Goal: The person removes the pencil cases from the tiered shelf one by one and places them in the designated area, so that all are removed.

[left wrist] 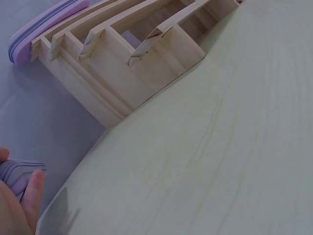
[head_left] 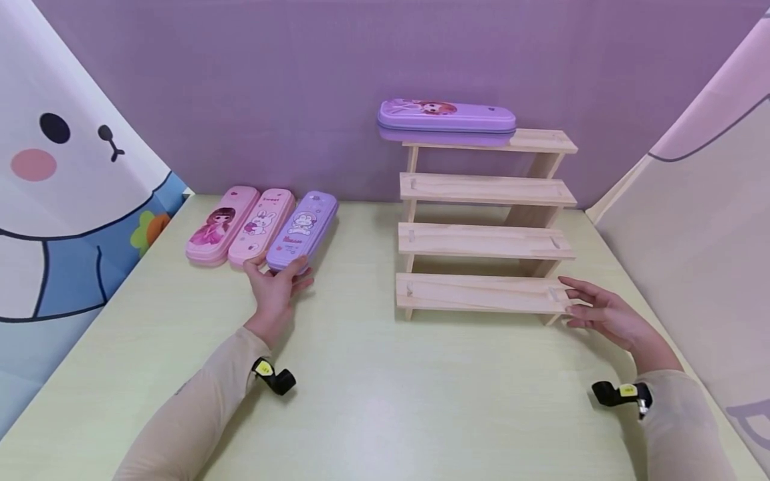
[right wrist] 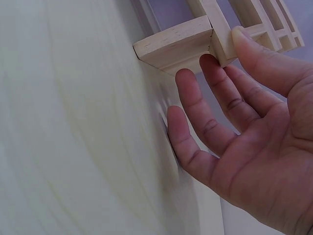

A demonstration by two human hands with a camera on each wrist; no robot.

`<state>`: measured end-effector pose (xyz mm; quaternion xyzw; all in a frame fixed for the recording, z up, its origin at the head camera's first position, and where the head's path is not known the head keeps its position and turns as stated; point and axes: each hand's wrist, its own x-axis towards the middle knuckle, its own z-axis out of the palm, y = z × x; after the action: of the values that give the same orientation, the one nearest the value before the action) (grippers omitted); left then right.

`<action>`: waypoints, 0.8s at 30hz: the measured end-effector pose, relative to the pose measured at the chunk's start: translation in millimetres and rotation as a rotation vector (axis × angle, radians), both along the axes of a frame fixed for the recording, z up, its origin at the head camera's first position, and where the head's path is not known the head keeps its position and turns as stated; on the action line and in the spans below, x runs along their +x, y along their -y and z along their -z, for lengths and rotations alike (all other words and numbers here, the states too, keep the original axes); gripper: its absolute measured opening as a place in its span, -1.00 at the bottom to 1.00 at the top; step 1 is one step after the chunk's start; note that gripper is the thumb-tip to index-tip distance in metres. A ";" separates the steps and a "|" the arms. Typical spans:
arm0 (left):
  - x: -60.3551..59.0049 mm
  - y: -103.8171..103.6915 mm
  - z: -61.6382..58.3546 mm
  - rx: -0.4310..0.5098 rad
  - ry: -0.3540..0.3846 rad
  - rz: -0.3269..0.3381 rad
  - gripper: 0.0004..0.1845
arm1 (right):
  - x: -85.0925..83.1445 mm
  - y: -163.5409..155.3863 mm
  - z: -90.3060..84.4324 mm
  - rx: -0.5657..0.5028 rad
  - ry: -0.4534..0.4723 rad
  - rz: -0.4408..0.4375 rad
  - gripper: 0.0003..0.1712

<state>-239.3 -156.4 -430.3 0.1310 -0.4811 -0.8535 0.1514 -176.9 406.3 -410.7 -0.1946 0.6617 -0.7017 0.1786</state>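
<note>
Reading "Sweet" on one of four pencil cases [head_left: 269, 226]; left hand [head_left: 277, 288] grips the purple case [head_left: 302, 228], right hand [head_left: 601, 312] open, touching the four-step rack [head_left: 484, 242].

a pale green tabletop [head_left: 385, 401] spreads in front of a plain purple back wall [head_left: 240, 87]. two pink cartoon-printed pencil cases [head_left: 240, 225] lie side by side at the far left. a purple zip-up pencil case [head_left: 446, 121] rests on high. a bear-print curtain [head_left: 54, 167] hangs on the left.
</note>
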 end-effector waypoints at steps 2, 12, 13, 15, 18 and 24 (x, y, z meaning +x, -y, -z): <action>3.4 -1.3 -7.5 0.036 0.038 0.001 -0.25 | -0.1 0.1 -0.2 0.000 0.003 0.000 -0.33; 2.4 -2.2 -8.7 0.105 0.106 -0.031 -0.22 | 0.2 1.3 -1.5 -0.002 0.008 0.001 -0.33; 1.5 -2.3 -7.9 0.101 0.109 -0.037 -0.22 | 0.2 1.3 -1.5 -0.006 0.009 -0.002 -0.33; 0.1 -2.9 -7.1 0.089 0.112 -0.044 -0.22 | 0.4 1.2 -1.5 -0.010 0.010 -0.008 -0.33; -2.7 -3.5 -5.7 0.081 0.123 -0.044 -0.22 | 0.7 1.1 -1.5 -0.015 0.012 -0.015 -0.32; -6.9 -6.5 -2.4 0.084 0.141 -0.063 -0.20 | 0.8 1.4 -1.3 -0.020 0.010 -0.018 -0.32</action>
<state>-246.2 -149.9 -428.0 0.2119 -0.4501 -0.8564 0.1382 -176.1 404.9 -409.4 -0.1988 0.6522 -0.7075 0.1860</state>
